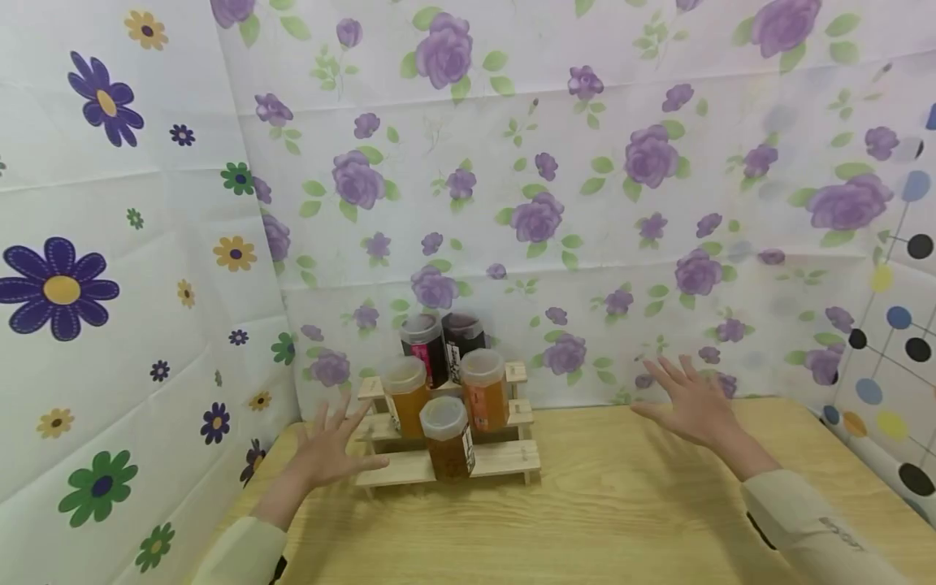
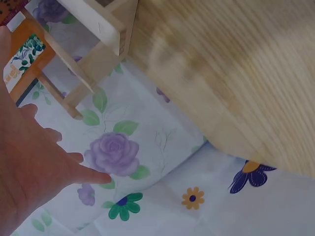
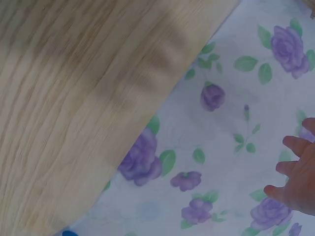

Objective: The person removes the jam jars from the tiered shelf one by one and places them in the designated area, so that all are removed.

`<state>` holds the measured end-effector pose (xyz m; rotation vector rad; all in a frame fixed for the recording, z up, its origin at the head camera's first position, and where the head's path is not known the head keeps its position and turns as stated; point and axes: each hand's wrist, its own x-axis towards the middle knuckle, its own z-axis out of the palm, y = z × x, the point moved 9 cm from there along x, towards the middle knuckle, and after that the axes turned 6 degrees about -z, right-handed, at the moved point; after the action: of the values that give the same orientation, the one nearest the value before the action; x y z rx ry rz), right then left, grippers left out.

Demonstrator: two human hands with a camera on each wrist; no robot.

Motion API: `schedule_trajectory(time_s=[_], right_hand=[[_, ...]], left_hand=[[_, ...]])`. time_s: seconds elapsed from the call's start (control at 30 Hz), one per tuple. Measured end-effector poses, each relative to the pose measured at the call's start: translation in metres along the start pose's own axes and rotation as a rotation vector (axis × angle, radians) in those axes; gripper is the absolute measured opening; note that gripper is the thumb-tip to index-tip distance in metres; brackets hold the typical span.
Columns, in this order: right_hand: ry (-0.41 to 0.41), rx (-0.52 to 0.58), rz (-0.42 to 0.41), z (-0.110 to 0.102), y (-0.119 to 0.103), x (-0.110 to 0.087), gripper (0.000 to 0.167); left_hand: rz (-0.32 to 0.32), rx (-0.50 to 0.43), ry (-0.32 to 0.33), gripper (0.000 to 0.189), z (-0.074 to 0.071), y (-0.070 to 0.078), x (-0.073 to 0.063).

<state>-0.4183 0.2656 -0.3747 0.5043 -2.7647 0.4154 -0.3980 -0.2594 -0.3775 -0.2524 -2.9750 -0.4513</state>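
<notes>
A small tiered wooden stand (image 1: 504,457) holds several lidded jars. On its lowest step is a brown jar (image 1: 450,452). The middle step carries two orange jars, one on the left (image 1: 409,402) and one on the right (image 1: 488,402). Two dark jars, left (image 1: 431,357) and right (image 1: 461,341), occupy the top. My left hand (image 1: 329,447) is spread just left of the stand, holding nothing; the left wrist view shows the stand's side (image 2: 98,59) beyond the fingers. Far to the right, my right hand (image 1: 698,406) hovers over the table's back, fingers spread and empty.
The stand rests on a light wooden table (image 1: 585,520). Behind it hangs a cloth with purple roses (image 1: 537,218). A daisy-print cloth (image 1: 161,268) covers the left side, and a dotted cloth (image 1: 892,357) stands at the right.
</notes>
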Motion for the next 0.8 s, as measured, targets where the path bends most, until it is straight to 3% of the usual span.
schedule_trajectory(time_s=[0.1,0.23,0.4,0.57,0.7,0.8], right_hand=[[0.043,-0.009,-0.023,-0.001,-0.012,0.006,0.085],[0.171,-0.007,-0.06,-0.004,-0.029,0.013,0.076],[0.31,0.12,-0.102,-0.005,-0.052,0.023,0.058],[0.284,0.296,-0.057,0.004,-0.075,0.035,0.051],[0.247,0.391,-0.015,0.012,-0.089,0.043,0.052],[0.235,0.455,0.008,0.019,-0.097,0.049,0.054]], left_hand=[[-0.002,-0.043,-0.002,0.103,0.008,0.0,-0.003],[-0.024,-0.143,-0.015,0.102,0.022,-0.002,-0.009],[-0.032,-0.295,0.02,0.102,0.036,-0.006,-0.013],[-0.064,-0.54,0.076,0.096,0.046,-0.016,-0.014],[-0.124,-0.696,0.027,0.095,0.063,-0.026,-0.014],[-0.159,-0.752,-0.005,0.092,0.072,-0.028,-0.015]])
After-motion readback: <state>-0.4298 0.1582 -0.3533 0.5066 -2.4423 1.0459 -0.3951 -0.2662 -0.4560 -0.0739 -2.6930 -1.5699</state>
